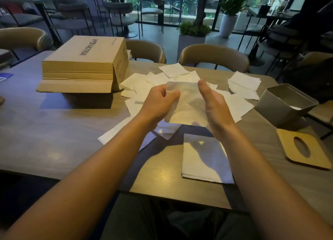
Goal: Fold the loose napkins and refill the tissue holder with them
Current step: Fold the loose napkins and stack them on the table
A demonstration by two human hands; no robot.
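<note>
**Napkin held up for folding, holder open and waiting**

Left hand pinches the left edge of one napkin, thumb on top and fingers curled under. Right hand is flat against its right edge, fingers straight, no curl seen. Probably lining up the edges for a fold.

The napkin hangs above the worktop, left of the tissue holder. It looks thin, white, limp, roughly square and slightly see-through.

The holder is grey and its top is off so it can be refilled. A bit of white shows inside. Its wooden lid lies just in front of it.

The folded stack sits left of the holder on the near side, within easy reach. The loose napkins are spread further left, with the cardboard box beyond them.
</note>
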